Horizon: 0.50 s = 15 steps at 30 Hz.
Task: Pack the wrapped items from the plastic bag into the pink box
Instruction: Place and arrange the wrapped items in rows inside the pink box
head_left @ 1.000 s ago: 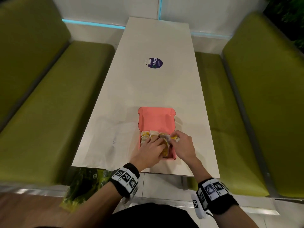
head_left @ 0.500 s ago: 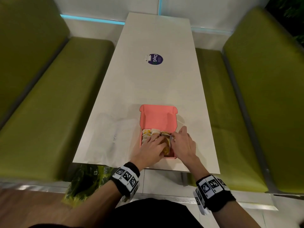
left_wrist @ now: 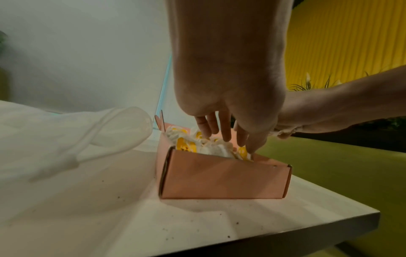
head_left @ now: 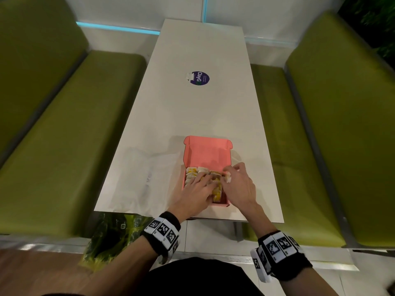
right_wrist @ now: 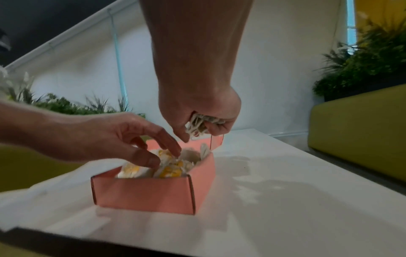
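Note:
The pink box [head_left: 207, 152] stands near the table's front edge with its lid up, and several white-and-yellow wrapped items [head_left: 192, 170] are packed in it. My left hand [head_left: 204, 180] reaches in from the near side, its fingers [left_wrist: 226, 132] stretched out and pressing on the items [left_wrist: 186, 146]. Just above the box's right wall [right_wrist: 204, 172], my right hand [head_left: 233, 171] curls its fingers round one crumpled wrapped item [right_wrist: 196, 124]. The clear plastic bag [head_left: 145, 174] lies flat on the table left of the box.
The long white table [head_left: 203, 116] has a round purple sticker [head_left: 199, 78] at its middle. Green benches [head_left: 64, 135] run along both sides. A green-yellow bag [head_left: 111, 236] sits on the floor under the table's near left corner.
My right hand has lifted slightly over the box's right edge, with a wrapped item bunched in its fingers. My left hand stays on the items in the box.

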Available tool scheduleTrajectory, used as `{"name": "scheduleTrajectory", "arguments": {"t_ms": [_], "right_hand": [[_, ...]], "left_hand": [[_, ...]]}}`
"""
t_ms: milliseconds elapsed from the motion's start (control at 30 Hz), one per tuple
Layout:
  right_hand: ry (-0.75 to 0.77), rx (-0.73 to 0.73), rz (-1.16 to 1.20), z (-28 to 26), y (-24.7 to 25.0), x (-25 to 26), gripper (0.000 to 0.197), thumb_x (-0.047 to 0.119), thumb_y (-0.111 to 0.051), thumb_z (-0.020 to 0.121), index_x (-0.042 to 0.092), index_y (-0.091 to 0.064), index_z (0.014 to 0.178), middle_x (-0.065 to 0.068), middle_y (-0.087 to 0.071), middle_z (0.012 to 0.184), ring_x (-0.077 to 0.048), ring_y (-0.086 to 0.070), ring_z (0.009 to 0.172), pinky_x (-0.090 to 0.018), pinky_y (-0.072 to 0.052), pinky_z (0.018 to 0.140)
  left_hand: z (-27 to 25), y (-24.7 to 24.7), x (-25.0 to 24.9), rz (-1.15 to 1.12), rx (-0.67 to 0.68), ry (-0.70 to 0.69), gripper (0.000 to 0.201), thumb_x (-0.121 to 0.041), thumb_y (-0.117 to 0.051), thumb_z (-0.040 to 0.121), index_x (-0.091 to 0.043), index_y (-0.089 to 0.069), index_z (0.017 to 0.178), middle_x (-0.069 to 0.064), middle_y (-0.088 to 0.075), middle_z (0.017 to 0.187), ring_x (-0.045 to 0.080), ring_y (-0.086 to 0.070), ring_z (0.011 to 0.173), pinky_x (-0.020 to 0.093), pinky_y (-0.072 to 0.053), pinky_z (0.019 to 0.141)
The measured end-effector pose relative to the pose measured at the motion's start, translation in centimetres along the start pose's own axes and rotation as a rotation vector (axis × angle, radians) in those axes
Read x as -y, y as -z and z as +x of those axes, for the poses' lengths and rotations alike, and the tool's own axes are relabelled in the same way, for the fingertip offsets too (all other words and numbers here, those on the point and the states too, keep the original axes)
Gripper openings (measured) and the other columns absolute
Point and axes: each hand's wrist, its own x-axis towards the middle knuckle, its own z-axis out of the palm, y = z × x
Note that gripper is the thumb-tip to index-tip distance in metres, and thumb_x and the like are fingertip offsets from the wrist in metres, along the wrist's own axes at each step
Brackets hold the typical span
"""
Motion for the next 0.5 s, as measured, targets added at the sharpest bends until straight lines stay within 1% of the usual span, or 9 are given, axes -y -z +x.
{"name": "scheduleTrajectory", "arguments": {"t_ms": [67, 100, 167, 233, 267, 300, 367, 433, 500], "right_hand": [[-0.017, -0.039, 0.366, -0.1, 0.3, 0.2, 0.023, 0.038, -0.047, 0.102, 0.024, -0.063, 0.110, 0.000, -0.053, 0.109, -0.015, -0.060, 0.089, -0.037, -0.054, 0.086], [-0.054, -0.036, 0.588, 0.0, 0.4, 0.4, 0.029, 0.039, -0.040, 0.105, 0.025, -0.064, 0.106, -0.002, -0.057, 0.104, -0.014, -0.060, 0.091, -0.035, -0.052, 0.088], [-0.167, 0.004, 0.911, 0.2, 0.5, 1.1, 0.044, 0.044, -0.025, 0.107, 0.027, -0.066, 0.104, -0.005, -0.062, 0.093, -0.014, -0.061, 0.088, -0.032, -0.050, 0.083], [-0.241, 0.043, 1.127, 0.2, 0.5, 1.8, 0.056, 0.050, -0.018, 0.106, 0.022, -0.067, 0.104, -0.005, -0.060, 0.083, -0.014, -0.060, 0.077, -0.029, -0.048, 0.073], [-0.263, 0.058, 1.191, 0.2, 0.6, 2.2, 0.061, 0.053, -0.017, 0.105, 0.020, -0.068, 0.104, -0.006, -0.059, 0.083, -0.013, -0.060, 0.074, -0.028, -0.047, 0.070], [-0.274, 0.075, 1.228, 0.2, 0.7, 2.4, 0.064, 0.055, -0.015, 0.104, 0.018, -0.067, 0.105, -0.010, -0.059, 0.085, -0.014, -0.060, 0.074, -0.029, -0.047, 0.068], [-0.277, 0.114, 1.254, 0.0, 0.6, 3.0, 0.069, 0.058, -0.013, 0.102, 0.014, -0.066, 0.109, -0.016, -0.057, 0.093, -0.018, -0.061, 0.079, -0.033, -0.049, 0.070], [-0.275, 0.157, 1.251, -0.1, 0.7, 3.5, 0.070, 0.057, -0.012, 0.103, 0.011, -0.063, 0.116, -0.017, -0.058, 0.098, -0.017, -0.063, 0.082, -0.033, -0.051, 0.070], [-0.270, 0.190, 1.266, -0.1, 0.8, 3.8, 0.069, 0.054, -0.012, 0.104, 0.008, -0.061, 0.120, -0.016, -0.060, 0.099, -0.012, -0.064, 0.080, -0.028, -0.053, 0.067]], "left_hand": [[0.1, 0.8, -0.1, -0.072, -0.047, 0.016, 0.035, -0.018, -0.068, 0.084, -0.011, -0.063, 0.118, 0.009, -0.058, 0.130, 0.031, -0.048, 0.125, 0.048, -0.044, 0.100], [0.2, 1.4, -0.2, -0.128, -0.094, 0.027, 0.033, -0.019, -0.067, 0.086, -0.012, -0.063, 0.118, 0.007, -0.060, 0.126, 0.028, -0.050, 0.120, 0.044, -0.044, 0.100], [0.2, 2.6, -0.7, -0.298, -0.202, 0.082, 0.023, -0.022, -0.061, 0.094, -0.014, -0.062, 0.116, 0.001, -0.061, 0.117, 0.019, -0.051, 0.109, 0.032, -0.042, 0.093], [0.0, 3.7, -1.3, -0.470, -0.257, 0.146, 0.019, -0.027, -0.054, 0.100, -0.019, -0.060, 0.116, -0.006, -0.058, 0.109, 0.006, -0.049, 0.096, 0.021, -0.038, 0.082], [-0.1, 4.1, -1.5, -0.528, -0.258, 0.163, 0.019, -0.029, -0.053, 0.101, -0.021, -0.059, 0.117, -0.009, -0.056, 0.107, 0.000, -0.048, 0.092, 0.016, -0.036, 0.077], [-0.2, 4.5, -1.8, -0.564, -0.253, 0.165, 0.021, -0.030, -0.053, 0.101, -0.023, -0.059, 0.119, -0.010, -0.055, 0.107, -0.001, -0.048, 0.090, 0.013, -0.035, 0.074], [-0.3, 4.8, -1.9, -0.604, -0.235, 0.142, 0.023, -0.032, -0.054, 0.100, -0.024, -0.059, 0.122, -0.010, -0.054, 0.109, -0.002, -0.049, 0.090, 0.011, -0.036, 0.073], [-0.2, 5.0, -1.7, -0.623, -0.210, 0.135, 0.025, -0.033, -0.055, 0.099, -0.027, -0.059, 0.123, -0.008, -0.053, 0.112, 0.002, -0.052, 0.095, 0.016, -0.042, 0.080], [0.0, 5.1, -1.6, -0.639, -0.185, 0.165, 0.026, -0.032, -0.055, 0.098, -0.031, -0.059, 0.124, -0.008, -0.053, 0.113, 0.007, -0.054, 0.097, 0.025, -0.047, 0.086]]}}
